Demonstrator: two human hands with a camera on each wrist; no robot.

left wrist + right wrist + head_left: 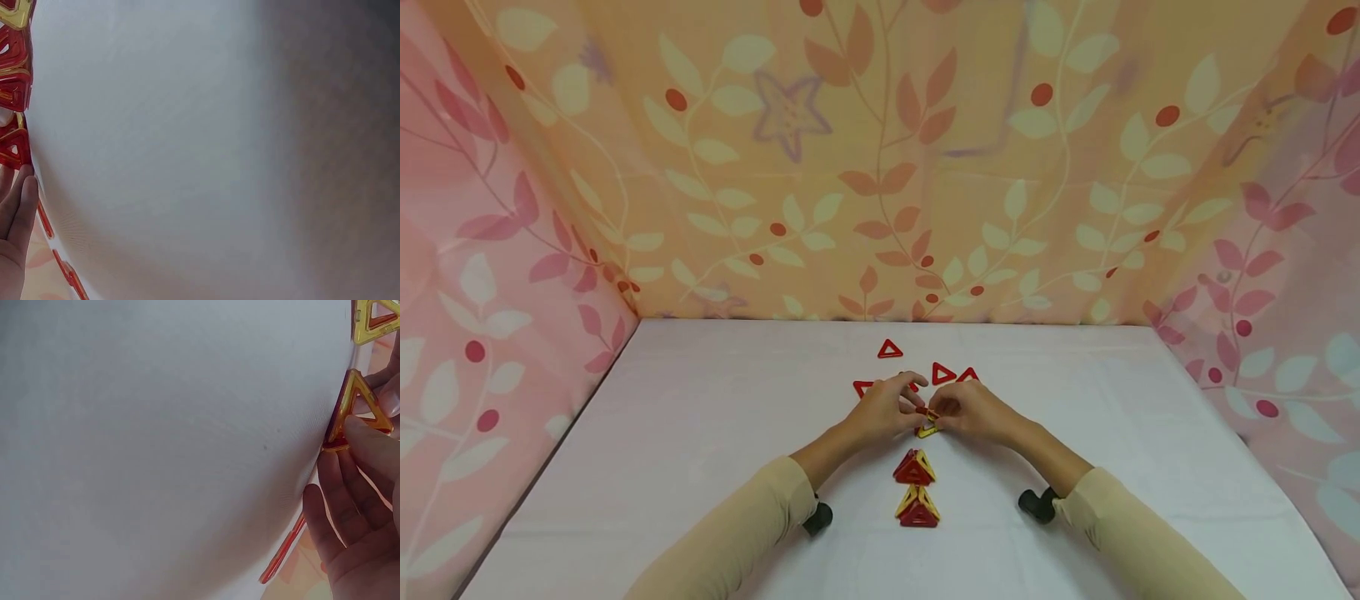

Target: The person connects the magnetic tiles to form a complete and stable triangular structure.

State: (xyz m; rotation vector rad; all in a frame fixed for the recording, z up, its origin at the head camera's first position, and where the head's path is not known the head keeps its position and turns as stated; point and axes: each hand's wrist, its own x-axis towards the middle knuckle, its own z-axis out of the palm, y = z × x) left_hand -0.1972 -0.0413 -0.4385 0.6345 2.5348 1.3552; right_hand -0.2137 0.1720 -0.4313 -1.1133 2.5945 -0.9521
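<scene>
Between the two hands, a small piece made of red and yellow triangular magnetic tiles (928, 432) stands on the white table. My left hand (883, 410) pinches its red side with the fingertips; in the left wrist view the fingers meet the lower edge of a red tile (24, 150). From the other side my right hand (976, 410) grips the piece. In the right wrist view, its thumb lies on a yellow tile (342, 422) with the fingers behind. Left fingertips show just beyond that tile.
Two red and yellow tile pyramids (913, 468) stand in line nearer the body. Loose red triangles (890, 356) lie beyond the hands, some partly covered by them. A patterned curtain (880, 167) rises behind the table's (715, 400) far edge.
</scene>
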